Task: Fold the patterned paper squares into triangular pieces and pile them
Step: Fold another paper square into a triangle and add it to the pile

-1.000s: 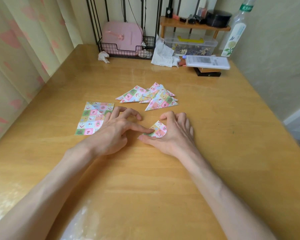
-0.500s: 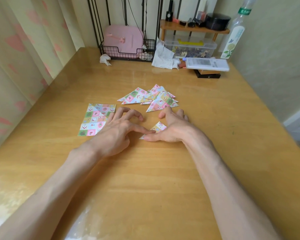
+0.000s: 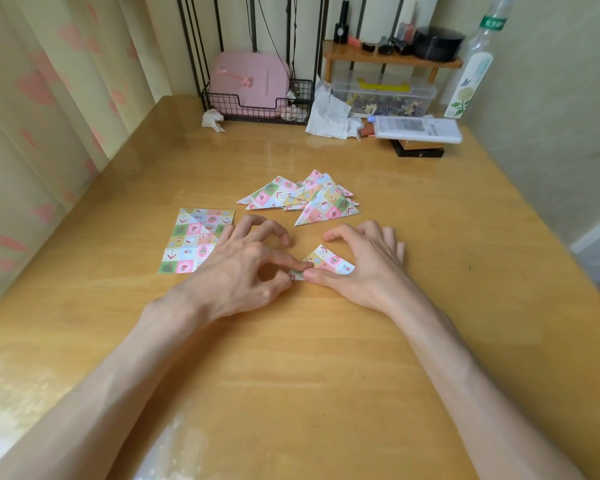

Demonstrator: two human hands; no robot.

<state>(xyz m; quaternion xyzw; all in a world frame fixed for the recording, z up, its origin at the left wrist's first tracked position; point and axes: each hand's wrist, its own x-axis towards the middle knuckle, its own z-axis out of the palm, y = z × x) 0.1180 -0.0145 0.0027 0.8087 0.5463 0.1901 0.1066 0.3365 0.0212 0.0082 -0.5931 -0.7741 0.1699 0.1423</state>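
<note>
Left of centre, on the wooden table (image 3: 326,358): stack of flat squares (image 3: 196,240), patterned side up, parked just beside the left hand, likely for easy reach of the next sheet.

Just right of the stack: left hand (image 3: 243,268), fingers curled, index tip and thumb tip drawn together on the left corner of the folded triangle (image 3: 328,263). Judged a pinch, to pin that corner during creasing. Thumb over or under the paper: cannot tell.

At centre frame: folded triangle, flat on the table between the two hands and touching both. Long edge toward the bottom of the frame, running left to right and rising slightly at the right. Apex aimed at the top of the frame, toward the pile.

Above the triangle, mid-frame: pile of triangles (image 3: 305,199), loosely overlapped, apart from the work, probably to keep finished pieces out of the way.

Right of centre: right hand (image 3: 364,268), not clamped. Thumb laid along the long edge and pressing down, fingers relaxed and arched past the right corner, seemingly against sliding.
</note>
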